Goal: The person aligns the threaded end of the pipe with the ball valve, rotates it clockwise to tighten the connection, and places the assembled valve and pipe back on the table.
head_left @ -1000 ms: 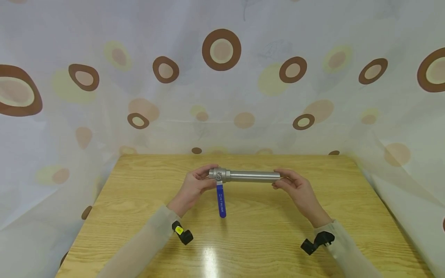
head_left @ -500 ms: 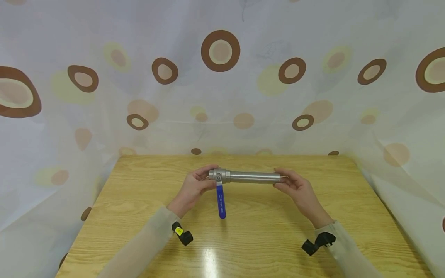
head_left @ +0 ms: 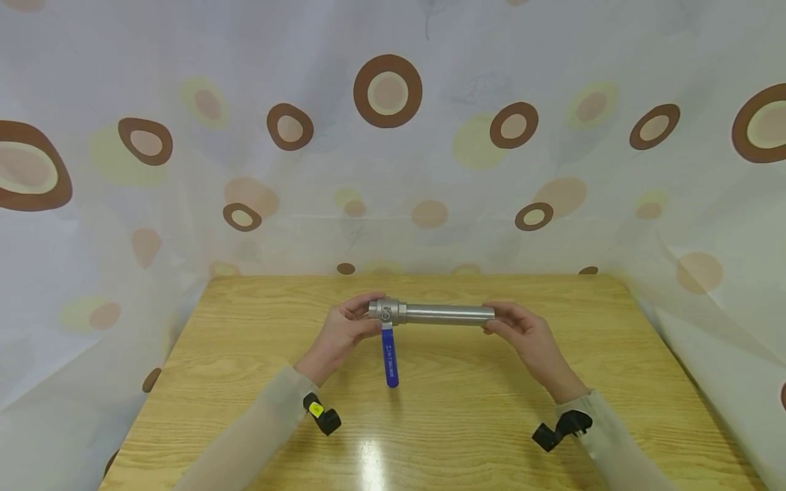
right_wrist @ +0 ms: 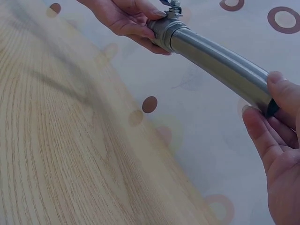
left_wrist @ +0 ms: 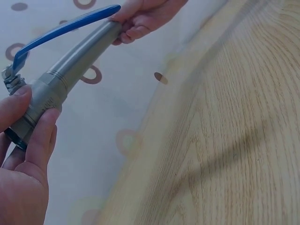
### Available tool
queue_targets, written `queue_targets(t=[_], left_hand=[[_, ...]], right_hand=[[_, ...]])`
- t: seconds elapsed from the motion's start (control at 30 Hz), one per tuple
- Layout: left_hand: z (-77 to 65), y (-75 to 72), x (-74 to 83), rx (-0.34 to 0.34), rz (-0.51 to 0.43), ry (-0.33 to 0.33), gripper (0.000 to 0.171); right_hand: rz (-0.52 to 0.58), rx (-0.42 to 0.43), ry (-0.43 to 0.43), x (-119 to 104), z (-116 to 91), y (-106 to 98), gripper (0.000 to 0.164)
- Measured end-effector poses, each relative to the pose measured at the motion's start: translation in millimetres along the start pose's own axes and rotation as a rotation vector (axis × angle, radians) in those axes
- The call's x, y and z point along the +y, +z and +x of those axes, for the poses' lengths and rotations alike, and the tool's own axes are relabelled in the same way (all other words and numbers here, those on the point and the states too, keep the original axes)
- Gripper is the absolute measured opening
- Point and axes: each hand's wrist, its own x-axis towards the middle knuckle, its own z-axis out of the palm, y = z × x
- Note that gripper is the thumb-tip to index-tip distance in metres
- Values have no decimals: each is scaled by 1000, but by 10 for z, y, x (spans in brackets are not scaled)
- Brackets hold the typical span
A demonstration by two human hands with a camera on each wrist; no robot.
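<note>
A steel ball valve [head_left: 387, 311] with a blue lever handle [head_left: 390, 358] is joined to a smooth metal pipe [head_left: 448, 314]. Both hands hold the piece level above the table. My left hand [head_left: 339, 334] grips the valve body between thumb and fingers, and the lever points toward me. At the pipe's free end, my right hand [head_left: 528, 337] pinches it with thumb and fingers. The left wrist view shows the thumb and fingers on the valve body [left_wrist: 44, 96]. In the right wrist view the pipe's dark open end [right_wrist: 272, 108] lies between thumb and fingers.
A wooden table [head_left: 454, 423] lies under the hands, with their shadows on it. A pale curtain [head_left: 430, 164] with brown rings and dots surrounds its back and sides. Each sleeve bears a small black wrist camera [head_left: 322, 414].
Hands keep their hold on the valve and pipe. The pipe's right end tips down very slightly, and the whole view shifts a little.
</note>
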Motion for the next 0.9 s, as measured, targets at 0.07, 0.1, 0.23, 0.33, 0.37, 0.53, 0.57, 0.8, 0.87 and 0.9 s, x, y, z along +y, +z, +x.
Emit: queue_targets(t=[0.07,0.1,0.23,0.33,0.37,0.53,0.57,0.8,0.87,0.9], left_hand=[[1,-4,-3,-6,4,2,51],[2,-6,-6,-8,7,1,51],[3,-7,-9,-10,9,2,52],[5,-5,-10,-13,9,5,52],[7,-5,-11,-13,7,7,52],[5,-8,-24,1,-2,17,50],[4,-8,-27,0,-2,20,50],[-4,-17,-48,2,-3,32,51],[-2,-23,-53,4,-4,34,52],[1,-25,-56,5,-3,33,52]], right_hand=[[-12,3,4,11,1,-2,38],[-14,2,2,15,1,-2,37],[-7,-1,-2,22,4,-5,36],[32,-11,-1,27,4,-13,38],[50,-18,-2,27,4,-15,40],[109,-54,-25,33,-5,-11,45],[102,-52,-28,34,-6,-8,45],[1,-1,6,14,1,21,39],[-24,8,15,12,6,29,38],[-35,11,19,12,6,32,37]])
